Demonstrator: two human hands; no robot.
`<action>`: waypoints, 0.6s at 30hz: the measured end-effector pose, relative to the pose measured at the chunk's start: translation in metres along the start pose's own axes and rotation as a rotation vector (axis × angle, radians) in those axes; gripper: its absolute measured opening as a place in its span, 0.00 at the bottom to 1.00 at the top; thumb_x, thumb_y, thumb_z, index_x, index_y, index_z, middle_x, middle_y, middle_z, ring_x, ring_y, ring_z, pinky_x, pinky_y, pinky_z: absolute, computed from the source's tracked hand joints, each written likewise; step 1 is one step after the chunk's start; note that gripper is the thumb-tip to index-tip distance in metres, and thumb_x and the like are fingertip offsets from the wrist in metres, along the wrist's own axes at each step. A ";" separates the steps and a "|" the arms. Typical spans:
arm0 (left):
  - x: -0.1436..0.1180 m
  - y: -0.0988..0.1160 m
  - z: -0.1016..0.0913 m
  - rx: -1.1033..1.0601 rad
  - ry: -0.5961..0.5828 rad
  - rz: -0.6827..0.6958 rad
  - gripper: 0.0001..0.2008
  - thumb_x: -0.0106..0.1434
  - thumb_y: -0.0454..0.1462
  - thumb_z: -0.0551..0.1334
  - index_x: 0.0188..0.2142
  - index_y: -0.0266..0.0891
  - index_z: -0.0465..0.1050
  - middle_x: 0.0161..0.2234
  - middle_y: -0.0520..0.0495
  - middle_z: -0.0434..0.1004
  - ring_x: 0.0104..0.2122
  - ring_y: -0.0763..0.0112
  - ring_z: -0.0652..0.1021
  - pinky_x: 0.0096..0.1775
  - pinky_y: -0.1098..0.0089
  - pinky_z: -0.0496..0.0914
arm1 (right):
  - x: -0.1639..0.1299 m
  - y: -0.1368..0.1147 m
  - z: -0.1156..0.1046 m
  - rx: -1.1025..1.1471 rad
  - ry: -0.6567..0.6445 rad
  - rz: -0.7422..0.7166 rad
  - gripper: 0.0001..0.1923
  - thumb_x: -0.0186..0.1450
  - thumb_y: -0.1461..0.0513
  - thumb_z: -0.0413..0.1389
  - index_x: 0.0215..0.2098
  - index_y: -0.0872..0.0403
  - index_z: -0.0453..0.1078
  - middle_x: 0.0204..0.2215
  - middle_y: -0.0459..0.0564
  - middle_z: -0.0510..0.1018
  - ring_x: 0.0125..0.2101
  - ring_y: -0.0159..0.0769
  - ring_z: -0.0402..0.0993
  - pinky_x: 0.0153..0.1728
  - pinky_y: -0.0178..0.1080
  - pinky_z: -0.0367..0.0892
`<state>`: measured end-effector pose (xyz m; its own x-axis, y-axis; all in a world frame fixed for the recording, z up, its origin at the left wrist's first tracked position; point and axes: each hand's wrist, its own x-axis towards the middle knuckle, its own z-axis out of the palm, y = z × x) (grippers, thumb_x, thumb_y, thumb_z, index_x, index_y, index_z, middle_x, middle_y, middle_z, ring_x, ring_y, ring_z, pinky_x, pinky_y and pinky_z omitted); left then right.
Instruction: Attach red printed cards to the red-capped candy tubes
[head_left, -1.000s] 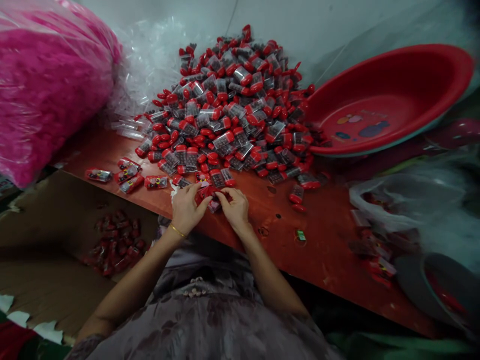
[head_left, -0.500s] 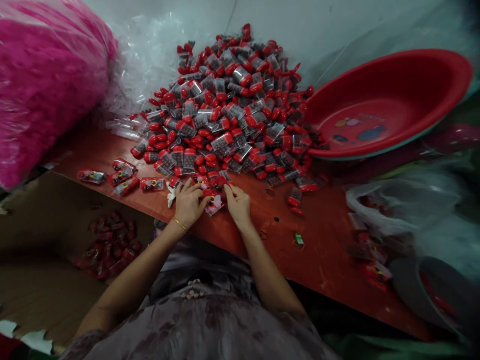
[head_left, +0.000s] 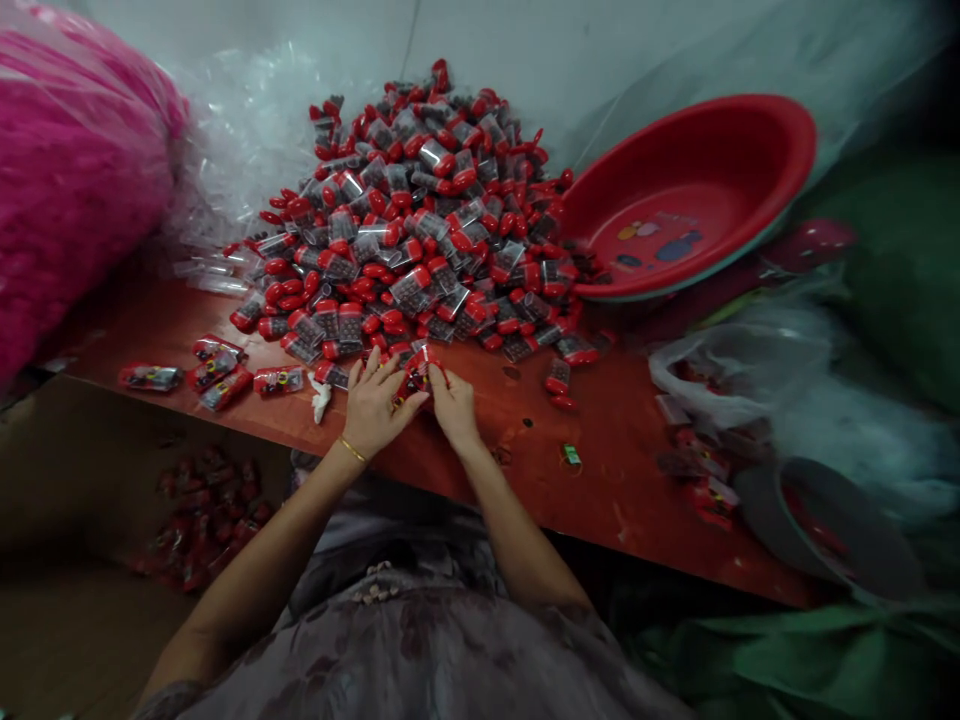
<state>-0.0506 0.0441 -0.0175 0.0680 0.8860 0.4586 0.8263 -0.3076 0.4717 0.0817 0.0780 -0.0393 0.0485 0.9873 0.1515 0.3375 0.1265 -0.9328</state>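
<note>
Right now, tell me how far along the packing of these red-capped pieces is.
Done: four wrapped packets lie in a row at the table's left edge, and more sit in the cardboard box below. In hand: the left hand and right hand together hold one red piece; how firm the grip is cannot be told. Left: the big heap, by far the larger share.

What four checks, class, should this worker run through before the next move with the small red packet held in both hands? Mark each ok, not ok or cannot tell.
1. Both hands on the packet: left hand and right hand meet on it. Ok.
2. Packet closed: cannot tell, blurred.
3. Pile within reach, just beyond the fingers: ok.
4. Bare table beside the right hand: ok.
</note>
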 end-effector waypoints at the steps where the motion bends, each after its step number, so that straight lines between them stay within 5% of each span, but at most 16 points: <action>1: 0.000 -0.002 0.003 -0.005 -0.013 -0.012 0.13 0.61 0.45 0.58 0.36 0.39 0.74 0.51 0.41 0.73 0.60 0.55 0.62 0.57 0.54 0.54 | 0.000 0.001 0.003 -0.020 -0.023 -0.001 0.23 0.63 0.48 0.44 0.18 0.53 0.61 0.15 0.40 0.61 0.19 0.27 0.56 0.21 0.31 0.52; 7: 0.001 -0.020 0.012 0.058 -0.003 -0.121 0.11 0.59 0.43 0.59 0.31 0.39 0.75 0.49 0.40 0.75 0.58 0.51 0.64 0.56 0.50 0.55 | 0.010 0.011 0.000 -0.124 0.043 -0.016 0.24 0.65 0.49 0.44 0.18 0.53 0.62 0.15 0.40 0.62 0.20 0.28 0.57 0.23 0.31 0.53; 14: 0.003 -0.025 0.018 0.178 -0.017 -0.175 0.25 0.56 0.42 0.61 0.53 0.36 0.67 0.56 0.35 0.66 0.60 0.46 0.60 0.58 0.48 0.49 | 0.012 0.020 -0.020 0.044 0.156 0.033 0.24 0.61 0.46 0.46 0.16 0.53 0.59 0.13 0.40 0.59 0.18 0.27 0.54 0.21 0.32 0.51; 18: 0.006 -0.013 0.006 0.131 0.061 -0.132 0.26 0.59 0.44 0.59 0.55 0.36 0.65 0.59 0.35 0.62 0.62 0.47 0.56 0.59 0.48 0.46 | 0.007 0.017 -0.026 0.060 0.187 0.049 0.25 0.61 0.46 0.45 0.16 0.53 0.61 0.14 0.41 0.59 0.19 0.28 0.55 0.22 0.33 0.52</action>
<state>-0.0572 0.0553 -0.0254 -0.0763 0.8920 0.4456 0.8917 -0.1389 0.4307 0.1124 0.0844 -0.0452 0.2392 0.9580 0.1583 0.2739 0.0899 -0.9575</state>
